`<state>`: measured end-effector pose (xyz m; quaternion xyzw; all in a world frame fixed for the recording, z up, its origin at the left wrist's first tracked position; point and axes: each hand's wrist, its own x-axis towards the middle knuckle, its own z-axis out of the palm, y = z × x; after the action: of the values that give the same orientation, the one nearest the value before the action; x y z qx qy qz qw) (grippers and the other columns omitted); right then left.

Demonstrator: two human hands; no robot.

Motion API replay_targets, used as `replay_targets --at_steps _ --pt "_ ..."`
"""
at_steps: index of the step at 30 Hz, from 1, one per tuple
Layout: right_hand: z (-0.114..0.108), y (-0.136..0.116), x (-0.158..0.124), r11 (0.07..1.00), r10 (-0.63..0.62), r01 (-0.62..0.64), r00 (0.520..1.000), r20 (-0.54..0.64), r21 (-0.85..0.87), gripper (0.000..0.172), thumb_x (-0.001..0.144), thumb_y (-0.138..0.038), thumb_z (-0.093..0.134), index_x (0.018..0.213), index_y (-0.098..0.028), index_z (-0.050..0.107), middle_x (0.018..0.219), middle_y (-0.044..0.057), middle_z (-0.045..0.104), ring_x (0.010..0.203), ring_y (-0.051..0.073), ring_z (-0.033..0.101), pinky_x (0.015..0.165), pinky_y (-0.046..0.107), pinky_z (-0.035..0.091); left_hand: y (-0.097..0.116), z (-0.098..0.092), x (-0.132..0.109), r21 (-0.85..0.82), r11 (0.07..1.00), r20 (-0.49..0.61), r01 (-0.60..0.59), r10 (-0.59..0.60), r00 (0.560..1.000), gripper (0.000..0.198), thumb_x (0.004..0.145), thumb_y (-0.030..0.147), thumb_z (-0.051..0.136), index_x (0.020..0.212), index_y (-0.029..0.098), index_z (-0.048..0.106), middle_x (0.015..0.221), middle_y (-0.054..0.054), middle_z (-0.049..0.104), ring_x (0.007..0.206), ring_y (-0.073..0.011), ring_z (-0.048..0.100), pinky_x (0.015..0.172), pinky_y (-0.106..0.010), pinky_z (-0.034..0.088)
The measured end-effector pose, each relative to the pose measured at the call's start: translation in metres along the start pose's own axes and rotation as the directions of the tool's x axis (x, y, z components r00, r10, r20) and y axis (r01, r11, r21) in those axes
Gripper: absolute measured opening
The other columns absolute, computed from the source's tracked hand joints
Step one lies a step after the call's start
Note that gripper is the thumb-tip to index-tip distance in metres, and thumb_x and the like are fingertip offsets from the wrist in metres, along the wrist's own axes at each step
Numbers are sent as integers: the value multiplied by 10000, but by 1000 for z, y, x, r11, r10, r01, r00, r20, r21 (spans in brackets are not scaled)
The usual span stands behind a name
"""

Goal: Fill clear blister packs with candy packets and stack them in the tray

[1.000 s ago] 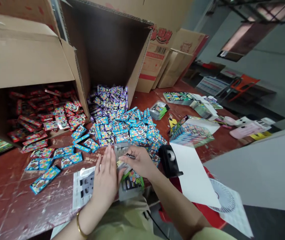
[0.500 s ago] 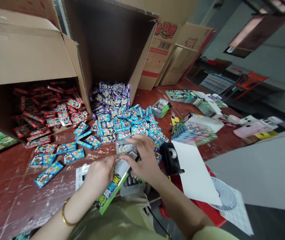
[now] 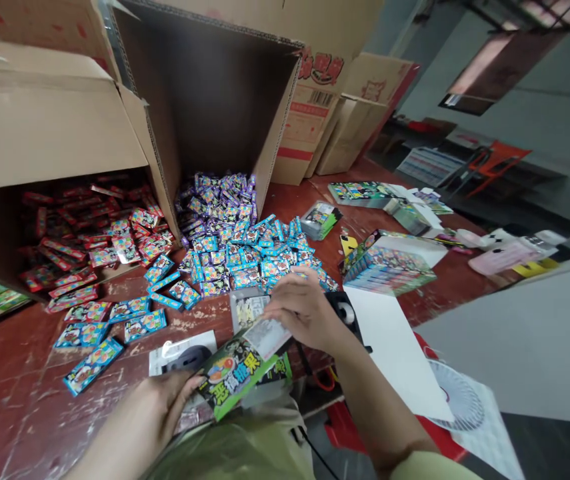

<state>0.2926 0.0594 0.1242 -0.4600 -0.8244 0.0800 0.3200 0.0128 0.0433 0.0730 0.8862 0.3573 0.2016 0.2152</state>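
My left hand [image 3: 165,403] grips the near end of a green and black printed card [image 3: 237,375] with bright Chinese letters, tilted up over the table's front edge. My right hand [image 3: 305,308] is closed on the card's far end, fingers pinching at a clear plastic blister box [image 3: 251,310] lying on the red table [image 3: 25,400]. A white backing card with a grey shape [image 3: 181,353] lies just left of the card. Behind the hands spreads a heap of blue packets [image 3: 249,257].
Open cartons lie on their sides at the back: one spilling red packets [image 3: 89,233], one spilling purple packets [image 3: 219,193]. A black tape dispenser [image 3: 345,310] and white sheet [image 3: 389,347] sit to the right, with a display box [image 3: 389,263] beyond.
My left hand went from lying flat on the card to gripping it, then drew back toward me, lifting the green card's near end. My right hand stayed on the far end.
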Motion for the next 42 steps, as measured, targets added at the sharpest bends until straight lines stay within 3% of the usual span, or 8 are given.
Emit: replay_targets --at_steps 4,8,13,18,24,30,35,42 --pt "28 -38 12 992 -107 102 991 75 67 160 895 -207 550 880 -295 684 968 -34 700 1083 179 559 1123 429 178 8 8 17 -78 994 -92 71 -78 993 322 928 337 460 759 185 689 574 -2 671 473 -133 624 454 -199 412" --pt "44 -50 7 918 353 -307 921 -166 251 428 797 -381 698 1195 -259 595 1278 77 583 1240 265 482 1076 472 336 8 7 26 -218 957 -262 191 -246 933 372 912 337 482 618 155 618 454 38 478 396 -77 438 412 -180 318" --pt "57 -24 -3 516 565 -476 814 135 712 190 791 -369 653 740 -187 640 720 28 699 666 177 663 631 292 532 7 13 28 -408 879 -194 246 -347 918 379 873 368 528 573 142 577 490 38 420 458 -69 379 452 -181 313" --pt "74 -24 -3 535 617 -520 779 114 666 170 700 -282 714 624 -176 605 621 12 661 590 148 615 576 252 475 7 16 51 -723 578 -64 378 -601 796 409 759 500 641 596 133 563 511 34 467 450 -60 363 410 -172 295" --pt "121 -51 -45 394 508 -646 746 431 654 250 710 -330 729 592 -192 558 549 5 640 501 151 593 468 238 451 -16 0 60 -900 294 6 322 -730 683 434 705 529 697 607 137 538 489 57 458 413 -40 337 404 -163 269" --pt "142 -61 -55 587 608 -540 786 111 603 455 884 -408 549 1287 -200 506 1284 128 598 1168 259 583 976 399 482 1 28 42 -807 503 -181 310 -710 680 345 843 503 549 853 158 554 692 7 573 606 -106 504 563 -207 415" --pt "150 -69 -41 571 617 -558 776 134 602 399 956 -473 383 1178 -217 595 1115 106 688 1027 259 653 891 375 526 10 47 25 -628 689 -346 362 -663 663 215 960 387 372 983 190 454 862 -26 550 791 -139 524 752 -266 437" --pt "155 -46 -19 553 519 -534 821 237 639 384 964 -481 376 1170 -224 572 1039 75 686 910 209 659 815 324 534 -26 30 -5 -677 603 -315 421 -755 576 308 961 446 329 908 193 496 790 -2 525 715 -137 500 655 -237 421"
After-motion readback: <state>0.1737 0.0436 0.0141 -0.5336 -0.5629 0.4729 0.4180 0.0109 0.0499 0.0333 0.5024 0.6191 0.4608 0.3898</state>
